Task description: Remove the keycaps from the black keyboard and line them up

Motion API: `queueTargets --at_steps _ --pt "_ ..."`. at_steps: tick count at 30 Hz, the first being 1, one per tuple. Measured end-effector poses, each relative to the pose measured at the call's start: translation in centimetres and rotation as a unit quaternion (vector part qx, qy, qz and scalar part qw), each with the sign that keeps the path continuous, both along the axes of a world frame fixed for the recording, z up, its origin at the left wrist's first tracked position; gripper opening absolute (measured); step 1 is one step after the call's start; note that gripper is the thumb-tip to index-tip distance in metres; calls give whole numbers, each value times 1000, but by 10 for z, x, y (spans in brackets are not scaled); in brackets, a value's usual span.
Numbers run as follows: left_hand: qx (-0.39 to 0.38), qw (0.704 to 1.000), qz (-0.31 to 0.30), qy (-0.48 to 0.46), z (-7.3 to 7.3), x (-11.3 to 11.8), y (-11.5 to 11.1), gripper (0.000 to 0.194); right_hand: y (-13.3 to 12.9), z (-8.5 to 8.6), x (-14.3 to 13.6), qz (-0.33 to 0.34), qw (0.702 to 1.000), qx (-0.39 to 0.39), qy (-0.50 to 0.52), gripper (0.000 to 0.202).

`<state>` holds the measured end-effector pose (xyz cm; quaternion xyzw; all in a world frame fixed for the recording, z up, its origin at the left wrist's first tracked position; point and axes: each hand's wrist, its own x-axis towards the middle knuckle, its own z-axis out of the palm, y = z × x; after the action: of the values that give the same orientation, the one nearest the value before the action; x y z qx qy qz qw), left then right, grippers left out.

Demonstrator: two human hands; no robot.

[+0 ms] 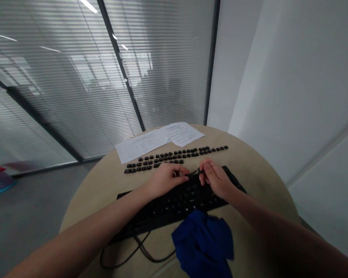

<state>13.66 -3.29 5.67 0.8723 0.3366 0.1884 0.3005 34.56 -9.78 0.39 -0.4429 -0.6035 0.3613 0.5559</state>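
while the round wooden table [261, 185] carries many things, most of them lie around the black keyboard [188, 197], which rests at a slant under both hands. beyond it, the loose black keycaps [170, 157] stand in uneven rows, and behind these rows two printed paper sheets [143, 144] lie partly overlapped. at the near side, a crumpled blue cloth [203, 239] hides a part of the keyboard's near edge from view, and a black cable [113, 267] makes a loop beside it. farther away there are a glass partition with blinds [168, 58], a white wall [307, 77] and, on the floor at the left, a basket [0, 184]. the left forearm crosses above the left part of the keyboard, and the left hand [165, 179] covers some keycaps from view; its back is up and its fingers point to the right. the right hand [217, 179] comes from the other side, with bent fingers pointing inward. it pinches a small dark piece [201, 170] between thumb and forefinger. a thin dark strip [193, 173] runs from this piece to the left fingertips, above the keyboard's far edge; whether the left fingers press on it, i cannot tell.
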Motion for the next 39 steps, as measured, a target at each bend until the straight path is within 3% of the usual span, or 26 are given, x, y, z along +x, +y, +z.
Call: queueTargets --at_steps 3,8,14,25,29,34,39 --pt "29 999 19 14 -3 9 23 23 8 0 14 -48 998 16 -26 41" --pt "220 966 17 136 -20 36 68 16 22 0 35 -127 991 38 -29 39" --pt "288 928 -4 236 -37 56 86 18 24 -1 40 -129 991 32 -26 37" --pt "283 925 14 254 -36 54 89 17 24 -1 39 -106 993 42 -24 37" --pt "280 931 21 232 -29 50 85 15 21 0 36 -80 996 36 -13 38" --pt "252 952 15 172 -17 29 59 16 14 -1 29 6 1000 -23 -10 38" --pt "161 968 -44 188 -25 6 23 23 6 -4 15 95 990 -103 -26 39"
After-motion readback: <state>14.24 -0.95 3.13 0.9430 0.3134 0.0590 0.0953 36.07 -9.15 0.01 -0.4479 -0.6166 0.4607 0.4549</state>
